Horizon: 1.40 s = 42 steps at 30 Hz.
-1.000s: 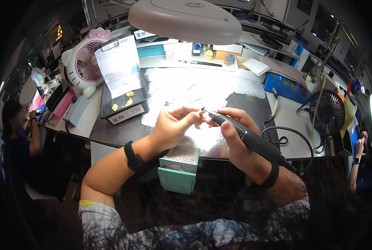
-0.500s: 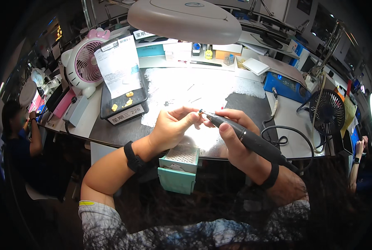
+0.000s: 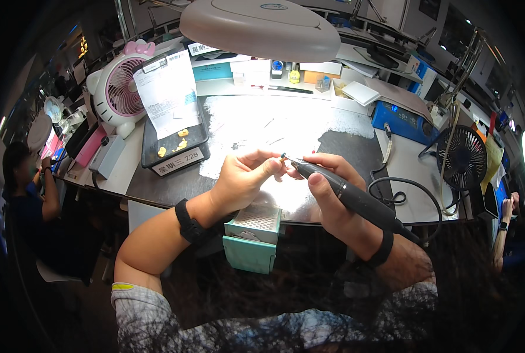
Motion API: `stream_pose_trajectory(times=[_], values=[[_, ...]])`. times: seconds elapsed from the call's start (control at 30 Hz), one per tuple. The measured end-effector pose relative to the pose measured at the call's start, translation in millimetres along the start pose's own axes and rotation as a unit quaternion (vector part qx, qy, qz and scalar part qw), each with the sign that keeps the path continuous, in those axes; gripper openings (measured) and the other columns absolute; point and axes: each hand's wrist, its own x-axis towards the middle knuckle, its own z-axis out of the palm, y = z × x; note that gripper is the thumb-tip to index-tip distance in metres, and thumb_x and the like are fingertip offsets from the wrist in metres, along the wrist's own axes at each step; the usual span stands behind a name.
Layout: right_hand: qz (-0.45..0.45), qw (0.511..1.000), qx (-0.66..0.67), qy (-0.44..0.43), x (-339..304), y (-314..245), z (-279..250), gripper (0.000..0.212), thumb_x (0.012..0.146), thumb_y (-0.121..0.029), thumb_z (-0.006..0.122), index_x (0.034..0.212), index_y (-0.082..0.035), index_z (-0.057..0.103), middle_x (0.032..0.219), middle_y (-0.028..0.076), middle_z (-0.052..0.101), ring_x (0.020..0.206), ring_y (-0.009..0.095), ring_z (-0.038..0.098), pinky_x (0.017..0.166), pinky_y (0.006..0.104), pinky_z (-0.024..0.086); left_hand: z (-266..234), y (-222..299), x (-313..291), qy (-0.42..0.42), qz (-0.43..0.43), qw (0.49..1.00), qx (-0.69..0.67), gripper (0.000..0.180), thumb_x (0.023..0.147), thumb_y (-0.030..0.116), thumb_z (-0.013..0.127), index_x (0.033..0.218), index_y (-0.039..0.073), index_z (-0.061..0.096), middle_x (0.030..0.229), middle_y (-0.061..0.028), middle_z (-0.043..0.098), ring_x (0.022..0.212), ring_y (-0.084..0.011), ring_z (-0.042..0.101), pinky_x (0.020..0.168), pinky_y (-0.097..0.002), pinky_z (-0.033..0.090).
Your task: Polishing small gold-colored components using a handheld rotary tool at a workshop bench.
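My right hand (image 3: 335,191) is closed around a black rotary handpiece (image 3: 356,202), whose cord loops off to the right. The tool's tip points left and meets a tiny dark-and-gold piece (image 3: 283,157) at the fingertips of my left hand (image 3: 244,179). Thumb and forefinger of that hand pinch the piece; it is too small to name. Both hands are over the brightly lit bench top, close together. Just below them, at the bench's front edge, sits a mint-green box with a perforated top (image 3: 254,220) and a lowered front flap (image 3: 249,255).
A large lamp head (image 3: 260,29) hangs over the bench. At left, a black tray (image 3: 176,154) holds yellow pieces and a paper slip, beside a pink-and-white fan (image 3: 123,88). To the right are a blue control unit (image 3: 405,126) and a black fan (image 3: 461,157). People sit on both sides.
Both hands stay almost in place. The handpiece tip and the small piece have shifted only very slightly against each other.
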Motion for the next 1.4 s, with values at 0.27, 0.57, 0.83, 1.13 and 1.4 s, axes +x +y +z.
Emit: stream_pose_trajectory(times=[0.27, 0.57, 0.83, 1.13, 1.4], values=[[0.013, 1.000, 0.023, 0.007, 1.0, -3.2, 3.4, 0.028, 0.104, -0.014, 0.067, 0.125, 0.004, 0.064, 0.114, 0.017, 0.076, 0.105, 0.018, 0.074, 0.093, 0.0309, 0.058, 2.9, 3.5, -1.0, 0.026, -0.010, 1.000, 0.010, 0.026, 0.102, 0.009, 0.072, 0.123, -0.005, 0.071, 0.106, -0.0124, 0.078, 0.092, -0.0144, 0.070, 0.085, -0.0309, 0.058], [0.025, 1.000, 0.005, 0.008, -0.2, -2.0, 1.3, 0.029, 0.104, -0.015, 0.067, 0.125, 0.004, 0.064, 0.114, 0.017, 0.076, 0.104, 0.018, 0.074, 0.093, 0.0305, 0.058, 7.1, 6.4, -0.3, 0.021, 0.004, 0.999, 0.036, 0.019, 0.104, 0.004, 0.067, 0.121, -0.005, 0.068, 0.107, -0.0143, 0.076, 0.093, -0.0191, 0.071, 0.087, -0.0336, 0.058], [0.032, 0.999, 0.015, 0.013, 0.3, -5.1, 4.0, 0.028, 0.104, -0.012, 0.066, 0.125, 0.005, 0.063, 0.116, 0.018, 0.076, 0.107, 0.019, 0.074, 0.094, 0.0310, 0.058, 7.4, 9.1, -1.2, 0.045, -0.015, 0.998, 0.041, 0.027, 0.101, 0.009, 0.074, 0.123, -0.007, 0.071, 0.107, -0.0118, 0.079, 0.096, -0.0137, 0.072, 0.089, -0.0295, 0.058], [0.039, 0.999, 0.011, 0.014, -0.5, -5.2, 3.4, 0.026, 0.104, -0.012, 0.066, 0.124, 0.004, 0.064, 0.114, 0.017, 0.076, 0.106, 0.019, 0.075, 0.093, 0.0307, 0.058, 6.4, 8.0, -0.8, 0.041, -0.001, 0.999, 0.021, 0.025, 0.100, 0.006, 0.075, 0.122, -0.006, 0.072, 0.107, -0.0115, 0.079, 0.097, -0.0136, 0.072, 0.090, -0.0302, 0.059], [0.044, 0.999, 0.006, 0.017, -0.2, -6.2, 4.7, 0.025, 0.104, -0.013, 0.066, 0.123, 0.003, 0.065, 0.110, 0.017, 0.076, 0.103, 0.018, 0.075, 0.091, 0.0304, 0.059, 4.2, 7.0, -1.2, 0.042, -0.010, 0.999, 0.014, 0.025, 0.099, 0.005, 0.075, 0.122, -0.005, 0.072, 0.108, -0.0126, 0.079, 0.097, -0.0138, 0.072, 0.090, -0.0305, 0.059]])
